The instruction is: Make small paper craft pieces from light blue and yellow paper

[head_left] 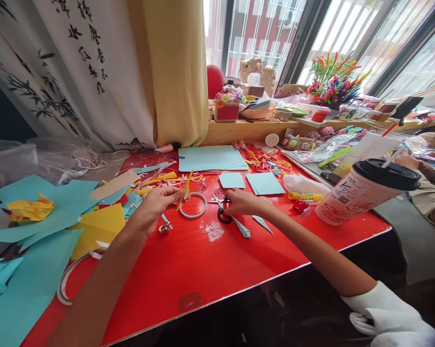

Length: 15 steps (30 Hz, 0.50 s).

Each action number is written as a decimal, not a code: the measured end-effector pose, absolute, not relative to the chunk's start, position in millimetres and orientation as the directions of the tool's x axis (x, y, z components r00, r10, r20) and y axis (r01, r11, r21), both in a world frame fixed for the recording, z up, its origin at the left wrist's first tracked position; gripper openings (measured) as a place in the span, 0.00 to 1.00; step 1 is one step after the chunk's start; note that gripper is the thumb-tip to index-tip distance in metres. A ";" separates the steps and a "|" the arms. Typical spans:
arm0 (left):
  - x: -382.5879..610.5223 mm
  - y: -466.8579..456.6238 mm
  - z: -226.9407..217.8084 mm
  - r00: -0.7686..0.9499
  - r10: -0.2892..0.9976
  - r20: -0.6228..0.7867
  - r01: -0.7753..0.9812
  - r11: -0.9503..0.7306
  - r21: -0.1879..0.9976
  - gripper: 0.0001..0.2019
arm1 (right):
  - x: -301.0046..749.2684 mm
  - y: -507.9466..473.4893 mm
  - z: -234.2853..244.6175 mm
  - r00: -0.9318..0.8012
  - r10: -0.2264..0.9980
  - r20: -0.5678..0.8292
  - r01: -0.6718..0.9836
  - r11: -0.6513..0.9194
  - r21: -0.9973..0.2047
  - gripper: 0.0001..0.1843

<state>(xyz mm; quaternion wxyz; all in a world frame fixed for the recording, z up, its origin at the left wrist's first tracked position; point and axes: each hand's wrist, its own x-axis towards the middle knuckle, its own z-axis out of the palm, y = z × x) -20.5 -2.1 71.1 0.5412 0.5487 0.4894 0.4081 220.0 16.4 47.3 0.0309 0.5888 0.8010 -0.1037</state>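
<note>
A thin yellow paper strip (188, 183) stands up from the pinched fingers of my left hand (163, 201). Just right of those fingers, a roll of tape (204, 212) lies flat on the red table (159, 284). My right hand (242, 201) is closed on black-handled scissors (222, 216), whose blades point left toward the roll; the fingertips are partly hidden. Below that hand lie a folded blue paper cone (243, 229) and another blue folded piece (262, 223). Behind it are two stacks of blue squares, one small (231, 180) and one larger (265, 183).
Blue sheets (212, 158) lie at the back. Loose blue paper (47, 250), yellow paper (101, 226) and a larger tape roll (63, 284) crowd the left. A lidded drink cup (350, 197) and a yellow glue tube (306, 196) stand right; another person's sleeve (428, 193) shows beyond.
</note>
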 end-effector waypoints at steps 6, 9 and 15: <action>-15.9 -6.5 76.5 0.145 0.989 -0.034 0.110 0.018 0.994 0.15 | 218.0 18.3 56.2 -0.347 0.920 -0.184 0.938 0.335 -0.092 0.15; -15.3 -7.4 76.9 0.136 0.991 -0.013 0.124 -0.004 0.992 0.15 | 224.6 18.9 61.2 -0.367 0.910 -0.192 0.929 0.351 -0.113 0.13; -16.4 -6.8 74.9 0.111 0.993 0.026 0.134 -0.041 0.990 0.16 | 247.2 26.4 72.3 -0.416 0.886 -0.203 0.866 0.319 -0.384 0.15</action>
